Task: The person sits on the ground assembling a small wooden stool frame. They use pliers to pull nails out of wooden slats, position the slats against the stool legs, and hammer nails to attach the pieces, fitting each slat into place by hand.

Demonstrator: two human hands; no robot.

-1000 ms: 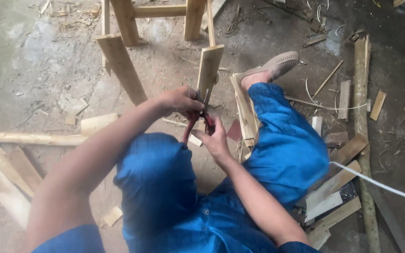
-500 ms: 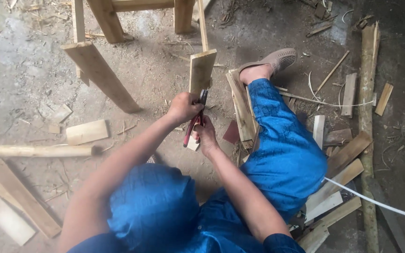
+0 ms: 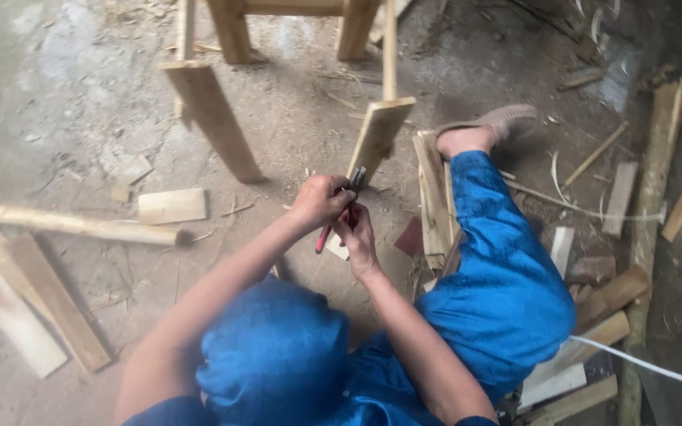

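My left hand (image 3: 319,201) grips red-handled pliers (image 3: 339,211) whose dark jaws point up at the lower end of a wooden board (image 3: 379,136). My right hand (image 3: 356,239) is closed around the lower part of the pliers' handles, just below and right of the left hand. The board leans upright from the ground in front of my knees. I am squatting, with both knees in blue trousers (image 3: 507,292) and my right foot in a tan shoe (image 3: 492,122) beside the board.
A wooden frame with legs (image 3: 230,31) stands at the top. A slanted plank (image 3: 213,118) rises at the left. A long pole (image 3: 73,225), flat boards (image 3: 33,304) and offcuts (image 3: 171,206) lie left. More scrap wood (image 3: 617,197) and a white cable (image 3: 641,364) lie right.
The view has shifted slightly. Both hands with the pliers have stayed at the board's lower end, with the pliers' jaws now closer to the board.
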